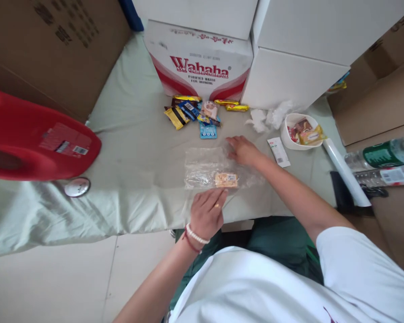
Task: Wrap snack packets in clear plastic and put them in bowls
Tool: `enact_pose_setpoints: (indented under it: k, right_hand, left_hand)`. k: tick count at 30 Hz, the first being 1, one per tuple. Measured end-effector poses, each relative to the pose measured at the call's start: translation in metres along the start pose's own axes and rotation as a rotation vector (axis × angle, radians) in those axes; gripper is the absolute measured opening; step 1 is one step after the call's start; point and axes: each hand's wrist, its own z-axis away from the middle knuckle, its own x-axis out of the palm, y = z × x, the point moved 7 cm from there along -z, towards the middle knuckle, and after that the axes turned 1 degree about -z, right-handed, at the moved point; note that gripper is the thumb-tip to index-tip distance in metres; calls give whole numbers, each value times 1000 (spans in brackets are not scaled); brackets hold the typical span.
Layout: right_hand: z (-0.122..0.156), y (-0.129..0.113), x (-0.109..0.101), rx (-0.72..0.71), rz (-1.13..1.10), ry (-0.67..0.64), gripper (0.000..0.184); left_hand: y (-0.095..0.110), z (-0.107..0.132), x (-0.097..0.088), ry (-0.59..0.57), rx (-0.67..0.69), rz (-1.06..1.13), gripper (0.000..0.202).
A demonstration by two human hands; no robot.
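Observation:
A clear plastic bag (200, 168) lies flat on the cloth in front of me. A small wrapped biscuit (226, 180) is at its front part, seemingly inside or under the film. My left hand (208, 211), with a ring and bracelets, rests at the bag's near edge just below the biscuit. Its fingers are stretched out flat and hold nothing. My right hand (245, 151) reaches over the bag's far right side. Its fingers are apart and touch the film; part of the fingertips is hard to make out against the crinkled plastic.
Behind the bag lies a pile of snack packets (188, 110) before a Wahaba carton (202, 67). To the right are a white packet (278, 151), crumpled plastic (279, 114) and a white bowl (291, 139) of snacks. A red jug (37, 139) and round lid (77, 187) occupy the left.

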Motion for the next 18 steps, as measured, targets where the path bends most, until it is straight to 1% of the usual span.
enact_pose_setpoints:
  k: [1, 2, 3, 4, 6, 7, 10, 12, 13, 14, 16, 18]
  right_hand:
    - [-9, -2, 7, 15, -5, -28, 59]
    - [-16, -2, 13, 46, -23, -60, 60]
    - [-21, -2, 18, 77, -57, -95, 55]
    - [-22, -1, 21, 94, -104, -130, 45]
    - [-17, -4, 21, 67, -226, -166, 26]
    - [-11, -7, 18, 15, -291, -157, 21]
    - [24, -25, 6, -223, -464, -76, 24]
    - [54, -38, 8, -361, -546, -72, 25]
    - [68, -42, 13, -389, -576, -81, 26]
    - [79, -44, 19, -390, -599, -90, 27]
    - [94, -44, 32, -342, -622, -70, 31]
    - [103, -43, 43, -291, -597, -20, 34]
  left_hand:
    - [-1, -6, 18, -101, -39, -35, 52]
    - [-6, -11, 35, -194, -92, -81, 54]
    - [-11, -13, 49, -278, -136, -121, 53]
    - [-17, -15, 60, -352, -171, -153, 51]
    - [-26, -15, 74, -442, -203, -183, 48]
    - [-28, -14, 77, -457, -210, -187, 47]
    - [-34, -11, 79, -439, -230, -160, 46]
    - [-39, -10, 82, -423, -232, -77, 42]
    - [-42, -9, 84, -414, -227, -15, 40]
    - [-45, -9, 86, -400, -218, 56, 38]
    - [-52, -6, 86, -350, -201, 193, 37]
    - [-63, 0, 79, -261, -228, 288, 35]
